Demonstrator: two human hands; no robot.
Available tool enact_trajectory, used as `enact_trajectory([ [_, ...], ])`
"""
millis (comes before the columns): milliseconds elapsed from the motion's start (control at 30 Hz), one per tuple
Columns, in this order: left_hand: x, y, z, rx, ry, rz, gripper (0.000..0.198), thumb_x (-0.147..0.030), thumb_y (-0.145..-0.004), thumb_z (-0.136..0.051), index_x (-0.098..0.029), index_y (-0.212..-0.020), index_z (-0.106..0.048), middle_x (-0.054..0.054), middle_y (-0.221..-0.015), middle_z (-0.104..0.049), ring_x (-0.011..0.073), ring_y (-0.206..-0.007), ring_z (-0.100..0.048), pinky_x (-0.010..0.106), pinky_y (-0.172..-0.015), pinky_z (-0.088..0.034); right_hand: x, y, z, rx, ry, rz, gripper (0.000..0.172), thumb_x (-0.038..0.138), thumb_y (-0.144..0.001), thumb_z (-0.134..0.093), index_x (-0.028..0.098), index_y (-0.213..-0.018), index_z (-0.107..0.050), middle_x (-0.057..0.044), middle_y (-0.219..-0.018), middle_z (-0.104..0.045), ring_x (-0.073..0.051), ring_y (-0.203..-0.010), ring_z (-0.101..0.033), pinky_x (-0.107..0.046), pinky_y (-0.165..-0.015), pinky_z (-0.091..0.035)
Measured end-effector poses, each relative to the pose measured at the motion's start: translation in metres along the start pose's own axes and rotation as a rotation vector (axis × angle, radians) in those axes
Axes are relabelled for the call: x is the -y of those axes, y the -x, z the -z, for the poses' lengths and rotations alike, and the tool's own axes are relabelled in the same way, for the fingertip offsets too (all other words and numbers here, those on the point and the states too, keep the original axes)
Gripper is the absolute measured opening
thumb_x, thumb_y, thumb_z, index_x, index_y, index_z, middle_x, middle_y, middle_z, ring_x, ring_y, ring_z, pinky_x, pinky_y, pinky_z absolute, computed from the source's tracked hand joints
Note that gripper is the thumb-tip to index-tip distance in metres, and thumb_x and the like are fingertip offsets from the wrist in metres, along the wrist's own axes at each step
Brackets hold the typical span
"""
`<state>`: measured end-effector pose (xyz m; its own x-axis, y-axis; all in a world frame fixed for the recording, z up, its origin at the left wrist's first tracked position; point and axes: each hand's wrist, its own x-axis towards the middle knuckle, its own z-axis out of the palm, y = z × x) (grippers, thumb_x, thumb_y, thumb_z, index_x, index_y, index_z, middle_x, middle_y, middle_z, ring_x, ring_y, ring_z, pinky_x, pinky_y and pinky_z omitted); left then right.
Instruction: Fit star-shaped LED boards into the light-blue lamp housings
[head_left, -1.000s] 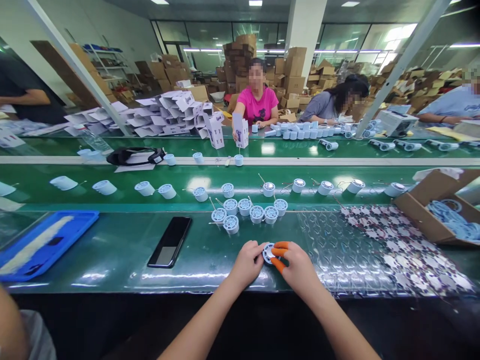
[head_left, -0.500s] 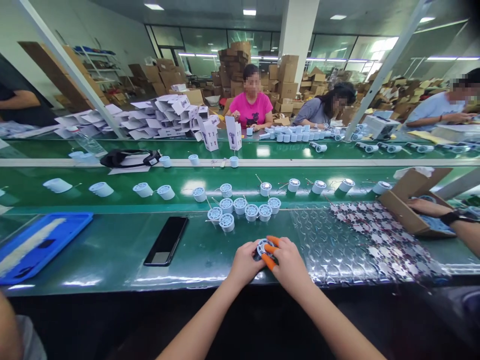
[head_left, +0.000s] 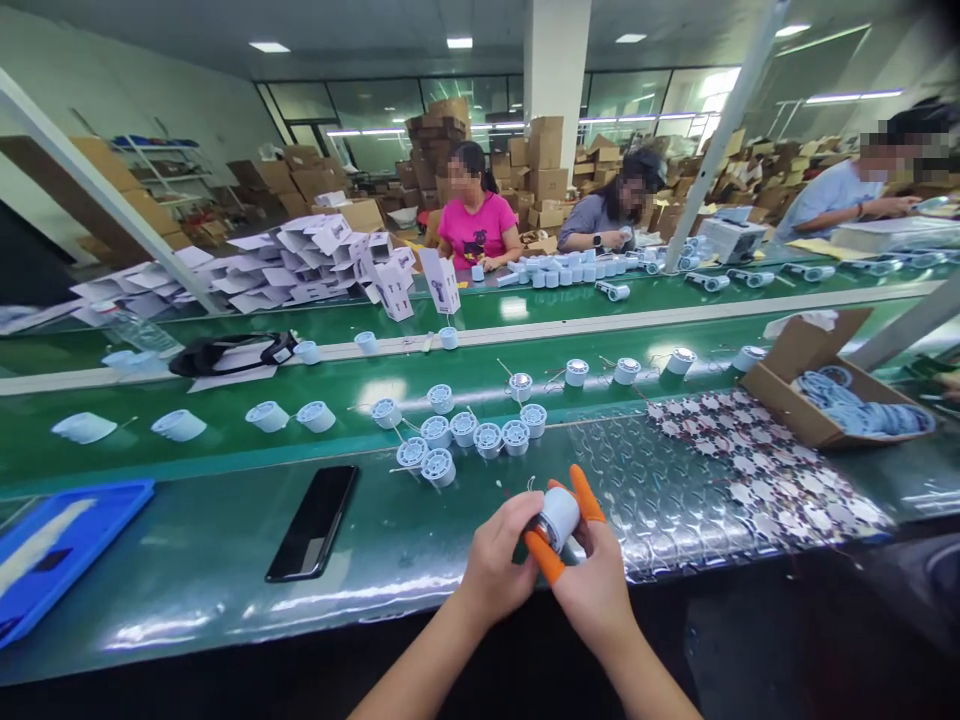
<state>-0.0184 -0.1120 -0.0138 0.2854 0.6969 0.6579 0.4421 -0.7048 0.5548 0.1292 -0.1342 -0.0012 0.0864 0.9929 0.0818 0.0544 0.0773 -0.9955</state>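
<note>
Between my two hands, just above the front of the bench, is a light-blue cylindrical motor housing (head_left: 561,514), tipped on its side. My left hand (head_left: 504,555) is closed on its left end. My right hand (head_left: 592,560), with orange finger cots, grips it from the right with thumb and fingers. A thin wire sticks up beside the left fingertips. Farther back stands a cluster of similar light-blue housings (head_left: 488,440), their slotted round faces upward. Right of my hands lies a sheet of clear bubbled plastic (head_left: 637,500).
Many small white circuit boards with wires (head_left: 757,480) cover the right side. Behind them sits an open cardboard box (head_left: 806,410) of light-blue rings. A black phone (head_left: 313,525) and a blue tray (head_left: 82,565) lie left. Co-workers sit across the green conveyor (head_left: 225,455).
The housing has been lifted and tipped from face-up onto its side, with both hands still on it. The co-worker's hand at the cardboard box has gone. The view has turned slightly.
</note>
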Motion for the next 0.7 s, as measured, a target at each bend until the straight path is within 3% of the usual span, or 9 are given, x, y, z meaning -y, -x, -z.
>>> enact_trajectory([
  [100, 0.015, -0.035, 0.005, 0.179, -0.015, 0.065, 0.057, -0.012, -0.083, -0.062, -0.024, -0.137, -0.05, 0.011, -0.13, -0.063, 0.0262, -0.118, -0.062, 0.04, -0.095, -0.055, -0.004, -0.012, 0.024, 0.097, -0.066, -0.048, 0.071, 0.039, -0.081, -0.078, 0.027, -0.145, -0.047, -0.012, -0.154, -0.048, -0.029, -0.131, -0.057, -0.05, -0.109, -0.049],
  [200, 0.051, -0.101, 0.024, 0.243, -0.183, 0.214, 0.055, -0.021, -0.079, -0.073, -0.023, -0.131, -0.056, 0.01, -0.126, -0.066, 0.0276, -0.112, -0.063, 0.04, -0.094, -0.054, -0.02, -0.024, 0.069, 0.12, -0.014, -0.034, 0.067, 0.04, -0.085, -0.074, 0.028, -0.145, -0.048, -0.011, -0.149, -0.053, -0.027, -0.127, -0.061, -0.049, -0.107, -0.05],
  [300, 0.093, -0.173, 0.047, 0.29, -0.446, 0.382, 0.046, -0.026, -0.077, -0.076, -0.019, -0.12, -0.062, 0.008, -0.118, -0.067, 0.0259, -0.11, -0.06, 0.039, -0.101, -0.046, -0.042, -0.034, 0.131, -0.089, 0.201, -0.075, 0.049, 0.044, -0.089, -0.064, 0.018, -0.131, -0.062, -0.014, -0.118, -0.073, -0.026, -0.1, -0.073, -0.045, -0.091, -0.06],
  [400, 0.132, -0.216, 0.062, 0.279, -0.487, 0.476, 0.034, -0.03, -0.074, -0.077, -0.012, -0.1, -0.064, 0.013, -0.109, -0.065, 0.0334, -0.111, -0.055, 0.048, -0.098, -0.043, -0.052, -0.037, 0.197, -0.331, 0.765, -0.088, 0.04, 0.037, -0.095, -0.049, 0.014, -0.123, -0.067, -0.013, -0.105, -0.073, -0.023, -0.085, -0.072, -0.039, -0.084, -0.059],
  [467, 0.156, -0.221, 0.065, 0.312, -0.507, 0.532, 0.032, -0.035, -0.075, -0.077, -0.01, -0.088, -0.062, 0.011, -0.101, -0.063, 0.0342, -0.108, -0.055, 0.048, -0.094, -0.044, -0.052, -0.036, 0.232, -0.417, 1.045, -0.126, 0.04, 0.03, -0.094, -0.046, 0.012, -0.123, -0.067, -0.015, -0.105, -0.07, -0.024, -0.086, -0.069, -0.04, -0.085, -0.056],
  [533, 0.178, -0.214, 0.067, 0.375, -0.535, 0.561, 0.035, -0.036, -0.074, -0.078, -0.01, -0.086, -0.059, 0.009, -0.098, -0.061, 0.0327, -0.107, -0.055, 0.044, -0.093, -0.044, -0.049, -0.034, 0.254, -0.457, 1.162, -0.169, 0.041, 0.03, -0.091, -0.052, 0.011, -0.125, -0.067, -0.017, -0.102, -0.068, -0.028, -0.091, -0.066, -0.043, -0.088, -0.051],
  [700, 0.209, -0.193, 0.079, 0.438, -0.748, 0.677, 0.043, -0.045, -0.076, -0.077, -0.013, -0.09, -0.053, 0.005, -0.089, -0.059, 0.0257, -0.093, -0.061, 0.029, -0.08, -0.047, -0.051, -0.035, 0.267, -0.388, 1.339, -0.234, 0.044, 0.04, -0.091, -0.06, 0.013, -0.125, -0.067, -0.017, -0.098, -0.065, -0.032, -0.097, -0.062, -0.041, -0.089, -0.046],
])
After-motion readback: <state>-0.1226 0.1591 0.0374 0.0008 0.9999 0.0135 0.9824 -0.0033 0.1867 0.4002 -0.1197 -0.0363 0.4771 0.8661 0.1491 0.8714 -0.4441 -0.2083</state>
